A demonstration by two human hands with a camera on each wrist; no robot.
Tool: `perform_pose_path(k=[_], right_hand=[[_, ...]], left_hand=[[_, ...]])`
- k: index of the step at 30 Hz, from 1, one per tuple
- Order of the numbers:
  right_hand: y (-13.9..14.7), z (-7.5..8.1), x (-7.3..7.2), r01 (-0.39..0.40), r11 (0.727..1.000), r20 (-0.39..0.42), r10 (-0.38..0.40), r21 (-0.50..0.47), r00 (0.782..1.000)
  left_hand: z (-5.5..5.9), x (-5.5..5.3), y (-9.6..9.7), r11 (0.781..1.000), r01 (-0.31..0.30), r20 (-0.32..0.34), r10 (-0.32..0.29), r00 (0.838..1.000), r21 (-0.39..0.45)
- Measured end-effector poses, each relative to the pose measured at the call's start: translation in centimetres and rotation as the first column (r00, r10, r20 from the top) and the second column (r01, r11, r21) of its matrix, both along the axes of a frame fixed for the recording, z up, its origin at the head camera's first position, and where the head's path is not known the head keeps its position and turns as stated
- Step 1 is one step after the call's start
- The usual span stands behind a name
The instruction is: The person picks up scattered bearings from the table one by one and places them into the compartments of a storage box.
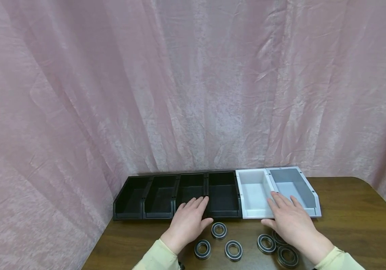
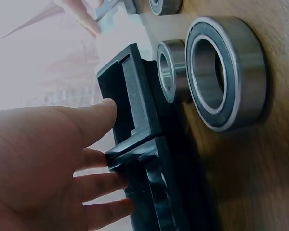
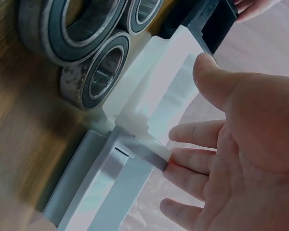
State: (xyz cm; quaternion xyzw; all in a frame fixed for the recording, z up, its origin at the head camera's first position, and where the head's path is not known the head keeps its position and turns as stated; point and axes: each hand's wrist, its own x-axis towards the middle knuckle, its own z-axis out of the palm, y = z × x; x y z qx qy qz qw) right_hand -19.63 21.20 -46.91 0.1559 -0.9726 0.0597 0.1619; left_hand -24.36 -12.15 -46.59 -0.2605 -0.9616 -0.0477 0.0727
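Note:
My left hand [image 1: 189, 222] is held over the front edges of the black bins [image 1: 223, 215], fingers spread and nothing in its grasp. In the left wrist view, its fingertips are at the rims of two black bins; whether they touch cannot be told. Three metal ball bearings [image 1: 213, 231] lie on the table beside that hand, apart from each other. My right hand [image 1: 291, 221] hovers with extended fingers over the white bin [image 1: 254, 216] and the grey bin [image 1: 309, 195]. Below it, three more bearings [image 3: 48, 29] sit close together, one partly hidden by the hand in the head view.
Several bins stand side by side in a row along the back of the brown wooden table [image 1: 355, 217], their insides showing no contents. A pink curtain [image 1: 199, 93] hangs right behind them and along the left side. The table's right edge slants away beyond the grey bin.

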Motion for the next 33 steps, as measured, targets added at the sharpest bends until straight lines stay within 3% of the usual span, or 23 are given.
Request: perform_pose_path(k=[16,24,27,33], right_hand=[[1.4,-0.1,0.7,0.034,0.999,0.0,-0.034,0.006,0.999],[1.5,-0.3,0.8,0.033,0.999,-0.01,-0.033,0.014,0.999],[1.4,-0.4,0.8,0.024,1.0,-0.018,-0.024,0.006,1.0],[1.4,-0.5,0.8,0.031,0.999,-0.014,-0.031,-0.012,0.999]], left_hand=[[0.0,0.2,1.3,0.998,0.045,-0.026,-0.046,0.999,-0.046],[0.4,-0.5,1.8,0.996,0.068,-0.074,-0.072,0.995,-0.051],[0.5,-0.6,2.1,0.995,0.082,-0.064,-0.086,0.994,-0.064],[0.4,-0.7,2.7,0.995,0.066,-0.074,-0.072,0.995,-0.075]])
